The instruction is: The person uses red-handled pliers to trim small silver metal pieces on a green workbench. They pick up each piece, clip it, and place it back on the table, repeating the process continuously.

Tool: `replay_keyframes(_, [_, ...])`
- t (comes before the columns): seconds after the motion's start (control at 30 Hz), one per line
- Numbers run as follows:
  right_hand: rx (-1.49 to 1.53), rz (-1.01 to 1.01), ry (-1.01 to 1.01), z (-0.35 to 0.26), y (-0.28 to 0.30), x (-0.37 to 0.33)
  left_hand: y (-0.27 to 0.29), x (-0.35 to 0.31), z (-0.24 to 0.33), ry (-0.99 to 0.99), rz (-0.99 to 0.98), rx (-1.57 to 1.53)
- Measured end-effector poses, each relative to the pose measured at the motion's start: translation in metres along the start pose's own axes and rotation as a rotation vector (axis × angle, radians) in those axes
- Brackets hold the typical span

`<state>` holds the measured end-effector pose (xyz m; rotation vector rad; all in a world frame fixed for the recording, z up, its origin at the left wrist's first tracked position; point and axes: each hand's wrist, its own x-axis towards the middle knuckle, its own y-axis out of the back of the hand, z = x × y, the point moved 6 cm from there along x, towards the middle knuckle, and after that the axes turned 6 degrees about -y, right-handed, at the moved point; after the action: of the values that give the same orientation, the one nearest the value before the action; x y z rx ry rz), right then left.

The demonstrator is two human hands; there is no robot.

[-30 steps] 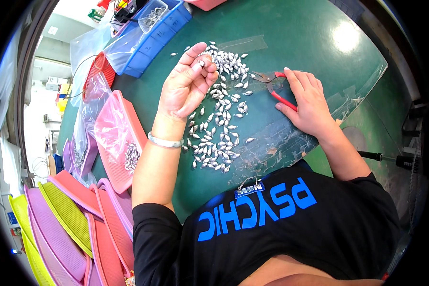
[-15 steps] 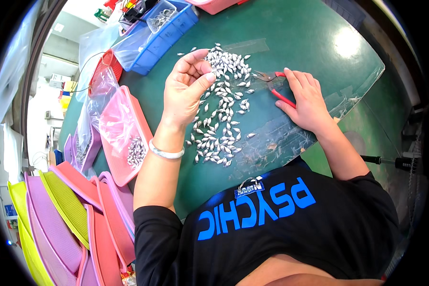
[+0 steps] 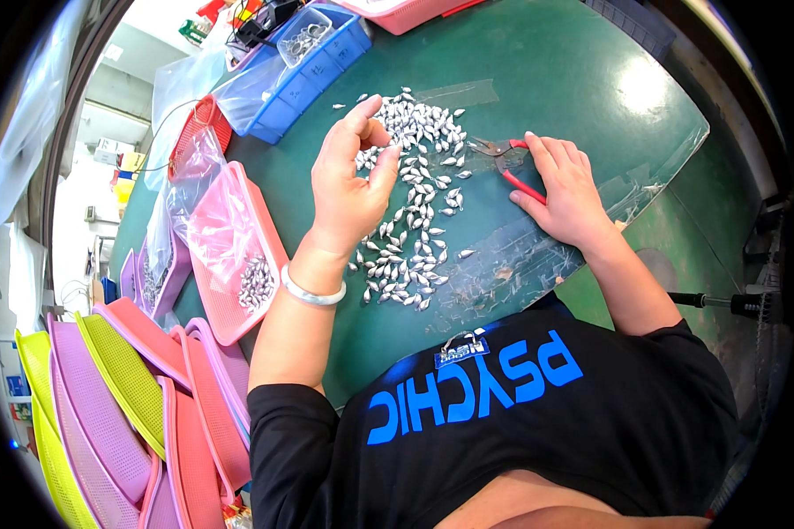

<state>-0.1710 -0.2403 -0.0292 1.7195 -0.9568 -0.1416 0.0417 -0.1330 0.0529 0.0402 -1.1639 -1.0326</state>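
A pile of small silver teardrop-shaped metal pieces, like fishing sinkers (image 3: 423, 123), spreads down the green table (image 3: 573, 70). Over its left side is my left hand (image 3: 355, 172), with thumb and index finger apart and the other fingers curled; I see nothing between them. To the right of the pile, my right hand (image 3: 566, 192) rests around a pair of red-handled pliers (image 3: 522, 181). Their handles are spread and the jaws, slightly parted, point left toward the pieces. Part of the pile is hidden behind my left hand.
At my left stands a pink basket (image 3: 278, 238) holding more silver pieces and a plastic bag. Beyond it are a red basket (image 3: 225, 141) and a blue bin (image 3: 326, 75). Stacked coloured baskets (image 3: 123, 397) fill the lower left. Clear tape (image 3: 454, 93) lies on the table.
My left hand has shifted slightly down, and its thumb and index finger, close together before, are now apart. My right hand and the pliers have hardly moved.
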Motion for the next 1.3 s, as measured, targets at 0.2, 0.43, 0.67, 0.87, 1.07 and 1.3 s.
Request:
replay_keyframes(0.2, [-0.010, 0.015, 0.011, 0.001, -0.001, -0.001, 0.000, 0.002, 0.012, -0.117, 0.029, 0.268])
replay_keyframes(0.43, [-0.032, 0.074, 0.044, -0.001, 0.000, -0.001, -0.001, -0.011, -0.003, 0.267, 0.137, -0.246])
replay_keyframes(0.67, [-0.035, 0.056, 0.033, 0.002, -0.003, -0.002, -0.018, -0.046, -0.021, 0.916, 0.351, -1.239])
replay_keyframes(0.87, [-0.063, 0.086, 0.047, 0.000, -0.003, -0.002, -0.019, -0.061, -0.016, 1.029, 0.526, -1.295])
replay_keyframes(1.07, [-0.060, 0.056, 0.024, 0.002, -0.005, -0.002, -0.016, -0.071, -0.015, 1.040, 0.578, -1.283])
replay_keyframes(1.3, [-0.068, 0.051, 0.011, 0.001, -0.004, -0.002, -0.013, -0.076, -0.011, 1.021, 0.578, -1.291])
